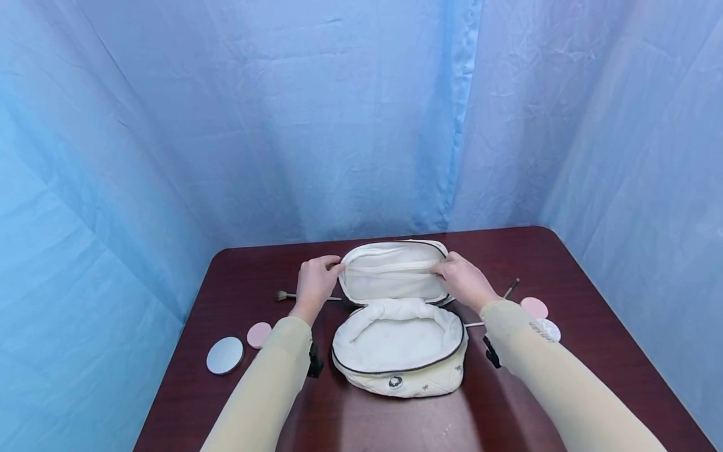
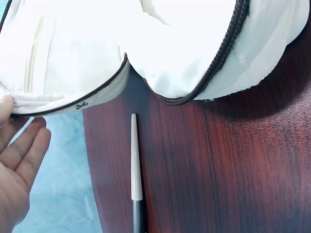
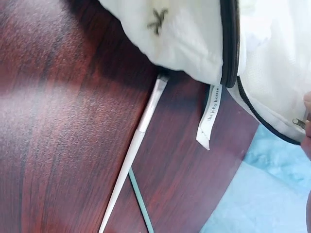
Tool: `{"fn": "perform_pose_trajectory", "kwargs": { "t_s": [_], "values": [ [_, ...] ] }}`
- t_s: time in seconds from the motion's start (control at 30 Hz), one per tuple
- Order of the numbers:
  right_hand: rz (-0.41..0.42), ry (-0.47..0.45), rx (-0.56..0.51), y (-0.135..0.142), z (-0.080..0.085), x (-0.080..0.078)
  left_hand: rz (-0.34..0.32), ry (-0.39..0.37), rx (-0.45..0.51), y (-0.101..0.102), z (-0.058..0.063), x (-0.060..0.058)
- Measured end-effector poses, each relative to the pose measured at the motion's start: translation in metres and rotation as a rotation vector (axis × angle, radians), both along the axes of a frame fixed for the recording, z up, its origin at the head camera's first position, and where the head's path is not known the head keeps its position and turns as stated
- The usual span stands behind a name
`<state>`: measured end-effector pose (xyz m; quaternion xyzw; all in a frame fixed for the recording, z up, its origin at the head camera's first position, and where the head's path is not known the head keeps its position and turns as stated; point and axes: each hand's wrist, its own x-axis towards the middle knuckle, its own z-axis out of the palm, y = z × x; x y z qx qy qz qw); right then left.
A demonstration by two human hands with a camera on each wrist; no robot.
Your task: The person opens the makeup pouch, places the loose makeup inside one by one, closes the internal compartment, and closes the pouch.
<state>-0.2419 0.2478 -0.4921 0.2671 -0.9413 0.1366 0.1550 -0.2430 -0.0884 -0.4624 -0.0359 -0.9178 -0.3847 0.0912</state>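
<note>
Cream sleeves (image 1: 255,383) nearest the camera, both forearms reaching forward, black devices (image 1: 315,361) at the wrists. Past them, both hands are on the lid (image 1: 395,285) of a white zip bag (image 1: 432,380) standing mid-surface (image 1: 407,427). Lid is flipped back at the far side, mesh lining facing the person; bag body is unzipped, white interior showing.

Left hand (image 1: 316,282) pinches the lid's left edge: thumb over the rim, the other fingers extended and a little spread under/behind it in the left wrist view. Right hand (image 1: 460,279) grips the lid's right edge, thumb on the lining side; fingers mostly cut off in the right wrist view, but they sit at the rim right by a metal zipper pull (image 3: 299,123). Contact with the pull: cannot tell.

Printed fabric label (image 3: 211,116) sticks out beside the hinge on the bag's right side. Pale brush (image 3: 133,150) lies just beside the bag there, a thin green stick (image 3: 141,201) next to it. Left of the bag, another brush (image 1: 281,295), handle pointing toward the bag. Further left, a pink disc (image 1: 258,335) near the left sleeve and a larger white disc (image 1: 224,356). Right side: second pink disc (image 1: 533,307), with a smaller white disc (image 1: 550,329) partly behind the right sleeve. Blue curtains (image 1: 339,125) hang around the surface.
</note>
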Motion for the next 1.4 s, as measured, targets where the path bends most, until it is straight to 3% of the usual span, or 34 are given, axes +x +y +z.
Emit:
{"fn": "perform_pose_trajectory", "kwargs": {
  "t_s": [0.13, 0.27, 0.4, 0.57, 0.73, 1.0, 1.23, 1.4],
  "values": [
    [-0.017, 0.029, 0.016, -0.003, -0.002, 0.003, -0.03, -0.018, 0.039, -0.002, -0.005, 0.002],
    [-0.021, 0.037, 0.004, -0.005, 0.0, 0.005, -0.009, -0.047, 0.041, -0.01, -0.011, 0.004],
    [-0.017, 0.041, -0.007, -0.005, 0.001, 0.007, 0.053, -0.072, -0.01, -0.022, -0.019, 0.006],
    [-0.012, 0.043, -0.012, -0.003, -0.001, 0.008, 0.065, -0.084, -0.11, -0.039, -0.031, 0.01],
    [-0.002, 0.037, -0.024, -0.003, 0.0, 0.01, 0.089, -0.138, -0.11, -0.049, -0.041, 0.015],
    [0.006, 0.035, -0.034, -0.006, 0.004, 0.013, 0.171, -0.283, -0.069, -0.049, -0.053, 0.019],
    [0.012, 0.026, -0.032, -0.008, 0.004, 0.014, 0.156, -0.313, -0.229, -0.044, -0.064, 0.021],
    [0.021, 0.034, -0.029, -0.009, 0.004, 0.014, 0.141, -0.346, -0.267, -0.044, -0.068, 0.023]
  ]
}}
